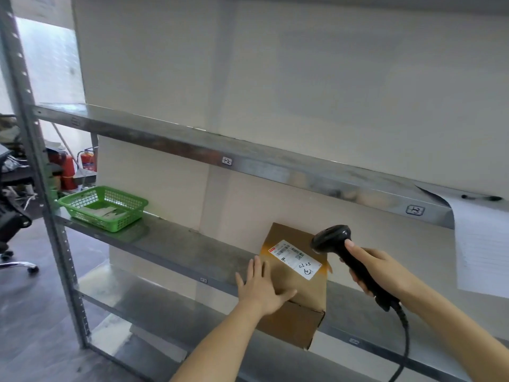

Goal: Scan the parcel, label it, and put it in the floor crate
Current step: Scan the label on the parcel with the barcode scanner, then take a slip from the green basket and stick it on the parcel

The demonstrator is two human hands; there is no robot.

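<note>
Cardboard parcel (296, 285) sits on the middle metal shelf (176, 244), its front overhanging the edge, a printed label (296, 257) already on top. Left hand (261, 288) lies flat and spread on the lid, steadying it. Right hand (377, 268) is clamped round a black corded scanner (347, 255), head aimed at the barcode. Judgement: scanning stage under way; fresh labelling and crating remain. No floor crate visible
</note>
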